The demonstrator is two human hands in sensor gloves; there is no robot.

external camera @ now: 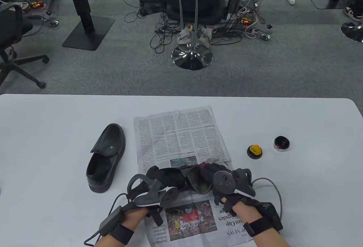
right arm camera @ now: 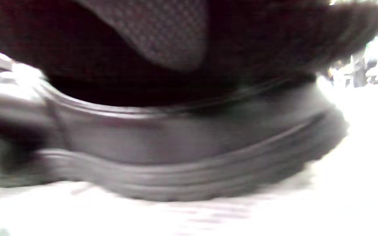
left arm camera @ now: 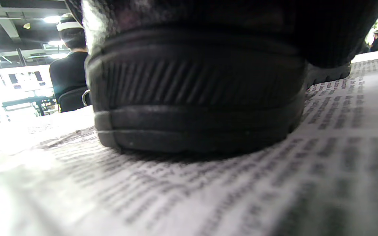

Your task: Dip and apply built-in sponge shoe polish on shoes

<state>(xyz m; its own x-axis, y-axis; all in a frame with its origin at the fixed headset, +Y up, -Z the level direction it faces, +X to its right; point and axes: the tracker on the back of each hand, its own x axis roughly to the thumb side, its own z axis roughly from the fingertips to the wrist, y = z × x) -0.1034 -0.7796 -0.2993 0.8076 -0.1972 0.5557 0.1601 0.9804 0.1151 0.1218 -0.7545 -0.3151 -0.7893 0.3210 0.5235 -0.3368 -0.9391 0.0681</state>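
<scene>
A black shoe (external camera: 195,181) lies on the newspaper (external camera: 181,136) near the table's front edge. My left hand (external camera: 154,174) holds its left end and my right hand (external camera: 208,173) grips its right end at the opening. The shoe's ribbed sole (left arm camera: 195,108) fills the left wrist view, resting on the paper (left arm camera: 208,190). Its side (right arm camera: 176,141) shows blurred in the right wrist view. A second black shoe (external camera: 106,157) stands on the table to the left. A yellow sponge applicator (external camera: 254,151) and an open polish tin (external camera: 281,144) sit apart to the right, with neither hand on them.
The white table (external camera: 56,122) extends to the far edge, with carpet, chairs and cables beyond. The newspaper runs to the table's near edge under my hands.
</scene>
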